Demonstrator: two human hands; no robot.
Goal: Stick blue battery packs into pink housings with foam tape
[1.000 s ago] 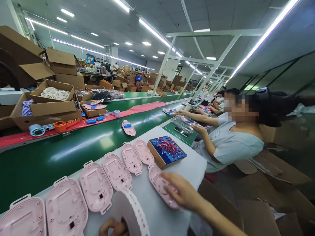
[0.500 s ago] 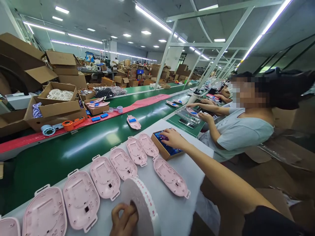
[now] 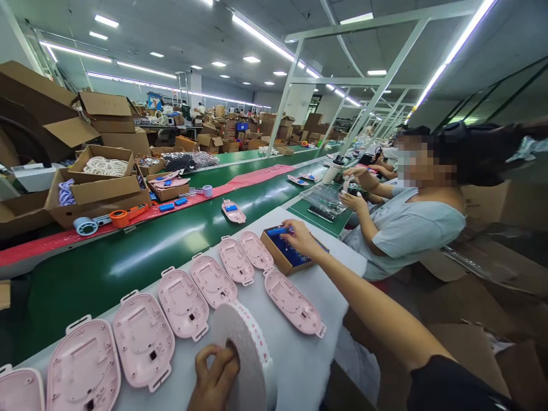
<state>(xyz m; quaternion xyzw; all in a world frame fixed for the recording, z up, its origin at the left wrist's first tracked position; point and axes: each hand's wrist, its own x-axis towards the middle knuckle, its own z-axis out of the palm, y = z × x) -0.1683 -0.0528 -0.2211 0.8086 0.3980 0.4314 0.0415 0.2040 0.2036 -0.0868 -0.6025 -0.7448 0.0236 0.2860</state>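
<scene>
Two hands are working at a white tabletop (image 3: pixel 299 365): one on a roll of tape, one picking a small blue battery.

Taking the small box (image 3: pixel 286 258) of blue batteries as the mark: far to its left and nearer the person, the left hand (image 3: pixel 214 379) is curling its fingers into the hole of the big tape roll (image 3: pixel 246 359); this grip is closed on the roll, which looks light, stiff and easy to tip. Between roll and box, pink shells (image 3: pixel 293 302) are lying flat. Over the box, the right hand (image 3: pixel 302 238) is pinching one blue battery (image 3: pixel 278 231) by its end, with the fingers nearly shut. The battery looks small, hard, smooth and likely slippery, so holding its middle seems safer. Just right of the box, the tabletop is ending, with a co-worker (image 3: pixel 402 228) beyond. More open room is lying nearer the person.
</scene>
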